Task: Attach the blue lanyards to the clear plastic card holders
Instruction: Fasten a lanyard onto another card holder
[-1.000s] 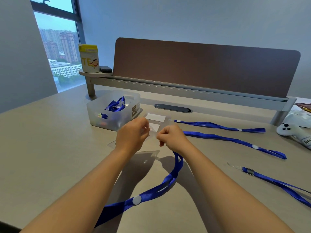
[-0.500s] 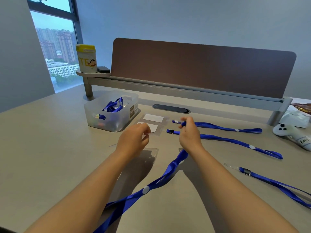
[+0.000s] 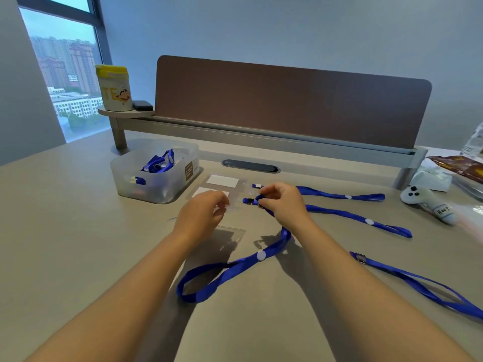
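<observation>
Right hand (image 3: 281, 202) pinches the clip end of the blue lanyard (image 3: 235, 267), strap trailing toward the camera from it. Left hand (image 3: 202, 215) curls on a clear card holder (image 3: 226, 205) just left of the clip. Not joined yet, I judge. Three lanyards lie loose right of it; more in the bin (image 3: 154, 173) to its left.

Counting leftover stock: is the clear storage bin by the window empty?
No, the clear bin has blue lanyards bundled inside it.
</observation>
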Demonstrator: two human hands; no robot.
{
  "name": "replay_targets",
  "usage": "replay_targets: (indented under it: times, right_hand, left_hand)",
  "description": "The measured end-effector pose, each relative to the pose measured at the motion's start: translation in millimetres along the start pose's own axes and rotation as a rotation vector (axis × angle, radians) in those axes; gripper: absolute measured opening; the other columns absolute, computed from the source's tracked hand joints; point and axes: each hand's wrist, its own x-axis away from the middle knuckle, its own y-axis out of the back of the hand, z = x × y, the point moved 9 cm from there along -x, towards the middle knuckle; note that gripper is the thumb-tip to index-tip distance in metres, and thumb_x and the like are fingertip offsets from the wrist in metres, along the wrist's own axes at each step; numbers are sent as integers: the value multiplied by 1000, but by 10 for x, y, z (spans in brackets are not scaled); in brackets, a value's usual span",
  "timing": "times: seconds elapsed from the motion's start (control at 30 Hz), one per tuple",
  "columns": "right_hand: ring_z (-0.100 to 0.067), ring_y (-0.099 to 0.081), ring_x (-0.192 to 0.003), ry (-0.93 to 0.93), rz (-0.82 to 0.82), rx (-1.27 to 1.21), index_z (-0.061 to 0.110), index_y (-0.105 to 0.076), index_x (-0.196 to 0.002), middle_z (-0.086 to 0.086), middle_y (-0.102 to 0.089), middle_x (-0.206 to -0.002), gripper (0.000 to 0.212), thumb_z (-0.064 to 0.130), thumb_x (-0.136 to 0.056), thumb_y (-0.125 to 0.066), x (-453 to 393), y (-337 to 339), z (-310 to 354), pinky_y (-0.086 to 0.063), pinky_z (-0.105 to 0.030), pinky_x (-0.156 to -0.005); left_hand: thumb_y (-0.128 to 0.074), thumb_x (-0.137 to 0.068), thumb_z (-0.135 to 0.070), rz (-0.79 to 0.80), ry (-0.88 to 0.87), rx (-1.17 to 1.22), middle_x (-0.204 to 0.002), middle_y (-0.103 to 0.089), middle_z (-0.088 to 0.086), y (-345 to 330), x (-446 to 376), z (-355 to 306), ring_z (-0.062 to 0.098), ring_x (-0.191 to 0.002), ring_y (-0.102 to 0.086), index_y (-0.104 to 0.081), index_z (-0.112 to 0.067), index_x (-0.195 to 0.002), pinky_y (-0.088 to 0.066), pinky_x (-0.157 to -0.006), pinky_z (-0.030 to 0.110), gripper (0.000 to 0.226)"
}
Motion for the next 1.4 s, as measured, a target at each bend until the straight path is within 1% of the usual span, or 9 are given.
replay_targets:
  times: [0.13,0.23,0.43,0.6,0.73,0.87,0.97,1.17,1.4]
  right_hand:
    - [-23,-62,-82,-84,141,-100,-6,-62,-102,-19,-66,-93,19,0,-84,-58,267,-215,-125,-53,-33,-83]
    - [-25,-64,-86,-125,197,-116,0,-60,-101,-15,-64,-94,17,1,-84,-58,430,-386,-205,-54,-36,-86]
    - [-16,-57,-91,-52,191,191,13,-60,-91,-8,-65,-102,7,8,-85,-58,616,-552,-314,-48,-27,-82]
    - [-16,-58,-101,-81,389,194,7,-63,-113,-10,-64,-118,28,17,-88,-54,750,-616,-382,-47,-32,-93]
    - [-22,-42,-131,-103,590,217,13,-46,-134,-7,-46,-142,55,26,-83,-62,870,-640,-389,-34,-36,-108]
    - [-21,-27,-140,-106,735,339,19,-31,-142,-1,-29,-153,74,19,-78,-68,1010,-724,-431,-27,-37,-113]
    - [-23,-30,-139,-49,712,467,18,-29,-143,-2,-29,-152,78,16,-77,-70,1011,-763,-419,-31,-36,-111]
    - [-20,-49,-120,35,493,469,13,-51,-128,-6,-51,-134,51,16,-80,-67,820,-693,-308,-42,-27,-96]
    - [-20,-56,-114,53,418,426,12,-57,-123,-8,-60,-127,42,13,-82,-64,626,-798,-269,-46,-28,-93]
  left_hand:
    - [-55,-84,-9,-2,0,-34,-104,-66,13,27,229,36,23,-94,-57,-61,-7,-96,-46,-79,32,14]
    - [-54,-85,-11,16,4,-64,-106,-65,11,11,365,36,22,-94,-56,-61,-8,-97,-43,-78,28,14]
    - [-52,-87,-12,50,26,-107,-109,-64,11,-34,525,103,23,-97,-55,-60,-8,-99,-45,-83,29,15]
    - [-51,-87,-12,58,32,-113,-110,-63,12,-49,543,111,24,-98,-55,-60,-7,-100,-43,-82,27,16]
    - [-51,-87,-11,54,19,-120,-109,-63,13,-51,551,99,24,-98,-55,-60,-7,-99,-45,-83,29,16]
    - [-51,-87,-10,60,13,-122,-109,-63,14,-65,577,86,25,-99,-55,-60,-6,-100,-45,-84,29,16]
    - [-51,-87,-11,64,14,-132,-109,-63,14,-63,580,109,24,-99,-54,-60,-6,-99,-44,-83,29,16]
    - [-51,-87,-12,49,22,-134,-108,-64,12,-64,532,144,23,-98,-55,-61,-7,-98,-43,-81,26,16]
    - [-52,-87,-12,21,37,-124,-109,-64,11,5,444,232,24,-98,-55,-61,-8,-98,-45,-84,30,15]
